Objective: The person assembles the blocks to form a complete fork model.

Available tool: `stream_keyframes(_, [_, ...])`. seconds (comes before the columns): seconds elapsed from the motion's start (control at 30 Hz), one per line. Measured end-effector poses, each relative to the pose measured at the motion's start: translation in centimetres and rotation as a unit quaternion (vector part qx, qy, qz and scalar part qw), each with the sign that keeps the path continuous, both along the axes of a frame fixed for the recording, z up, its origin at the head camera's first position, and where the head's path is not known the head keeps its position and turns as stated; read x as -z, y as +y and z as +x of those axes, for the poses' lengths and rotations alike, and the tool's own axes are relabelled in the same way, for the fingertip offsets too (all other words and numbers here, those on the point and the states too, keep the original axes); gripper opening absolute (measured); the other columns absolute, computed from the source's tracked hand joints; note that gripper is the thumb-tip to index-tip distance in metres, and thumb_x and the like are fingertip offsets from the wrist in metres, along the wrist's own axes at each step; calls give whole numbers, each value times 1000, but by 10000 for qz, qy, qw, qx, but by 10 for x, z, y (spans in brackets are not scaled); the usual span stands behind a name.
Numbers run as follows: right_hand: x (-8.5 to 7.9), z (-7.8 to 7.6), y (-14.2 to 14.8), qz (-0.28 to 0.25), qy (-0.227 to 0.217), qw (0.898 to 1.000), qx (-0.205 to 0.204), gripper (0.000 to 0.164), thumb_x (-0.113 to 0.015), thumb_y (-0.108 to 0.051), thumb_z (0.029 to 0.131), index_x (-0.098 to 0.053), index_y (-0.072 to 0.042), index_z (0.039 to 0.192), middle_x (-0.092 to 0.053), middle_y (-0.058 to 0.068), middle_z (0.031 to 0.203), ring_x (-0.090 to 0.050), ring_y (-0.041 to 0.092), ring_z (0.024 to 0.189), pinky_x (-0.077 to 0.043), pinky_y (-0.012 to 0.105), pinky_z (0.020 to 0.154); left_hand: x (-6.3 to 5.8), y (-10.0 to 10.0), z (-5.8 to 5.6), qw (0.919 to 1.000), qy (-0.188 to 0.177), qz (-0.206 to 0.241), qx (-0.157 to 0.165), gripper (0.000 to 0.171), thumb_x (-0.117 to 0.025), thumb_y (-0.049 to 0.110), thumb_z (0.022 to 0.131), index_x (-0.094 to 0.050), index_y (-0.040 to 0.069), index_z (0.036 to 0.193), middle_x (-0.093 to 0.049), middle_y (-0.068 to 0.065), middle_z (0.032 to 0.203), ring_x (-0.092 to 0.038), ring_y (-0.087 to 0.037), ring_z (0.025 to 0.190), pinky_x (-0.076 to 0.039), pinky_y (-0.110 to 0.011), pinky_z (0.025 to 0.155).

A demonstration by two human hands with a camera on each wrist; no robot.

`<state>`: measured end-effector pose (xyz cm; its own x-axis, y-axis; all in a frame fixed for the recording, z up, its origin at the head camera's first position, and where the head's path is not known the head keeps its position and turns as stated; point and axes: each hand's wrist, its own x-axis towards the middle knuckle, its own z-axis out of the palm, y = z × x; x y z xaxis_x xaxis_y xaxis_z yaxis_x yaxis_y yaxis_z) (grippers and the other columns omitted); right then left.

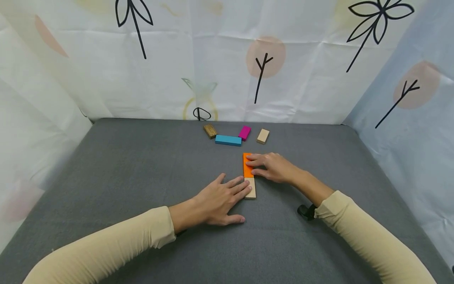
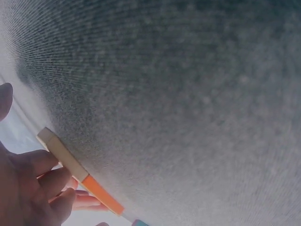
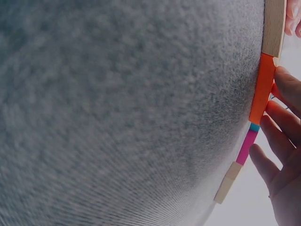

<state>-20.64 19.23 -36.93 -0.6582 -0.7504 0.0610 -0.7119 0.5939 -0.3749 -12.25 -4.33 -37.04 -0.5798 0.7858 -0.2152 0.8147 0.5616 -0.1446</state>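
Two hands [image 1: 219,201] touch two of six blocks [image 1: 248,170].

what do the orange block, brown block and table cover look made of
Orange block: probably painted wood or plastic; its smooth, even colour leaves that open. Brown block: seemingly stained wood, with streaks like grain. Table cover: likely matt fabric, with fine ribbing in both wrist views.

Closed in behind by a creased white back sheet [image 1: 227,51] printed with black-lined leaves [image 1: 382,10], twigs [image 1: 261,75] and peach discs [image 1: 278,55]; flanked by a pale left sheet [image 1: 35,106] and a bluish right sheet [image 1: 425,165]. Spread below with textured grey cloth [image 1: 142,157]. Lit softly, with faint shadows.
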Motion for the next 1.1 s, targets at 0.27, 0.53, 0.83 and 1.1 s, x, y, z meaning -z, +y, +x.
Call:
stream_keyframes(0.27, [0,0,0,2,62,10000,-26,37,-69,-17,95,-66,1,128,-57,19,139,-55,36,128,-43,56,102,0,-3,-2,10000,-3,51,77,84,-34,73,96,-20,21,161,-19,3,165,-18,-17,151,-29,-54,114])
stream_keyframes(0.53, [-1,0,-1,67,106,9999,0,38,-69,-17,95,-66,0,129,-57,19,139,-55,36,127,-44,56,102,1,-5,-6,9994,-223,234,144,83,-36,70,97,-20,20,161,-20,2,165,-18,-18,151,-29,-56,114])
stream_keyframes(0.83, [0,1,1,20,147,9999,-48,38,-69,-18,95,-67,1,128,-58,19,138,-56,36,126,-45,55,100,1,-4,-5,9993,-192,271,149,82,-36,70,97,-22,20,161,-21,2,165,-19,-18,151,-29,-56,114])
stream_keyframes(1.1, [0,2,2,-34,172,9998,-68,37,-69,-18,95,-67,1,127,-58,19,138,-57,36,125,-46,55,100,2,-5,-5,9991,-200,339,134,82,-36,70,97,-22,20,160,-23,2,164,-19,-18,151,-29,-56,114])
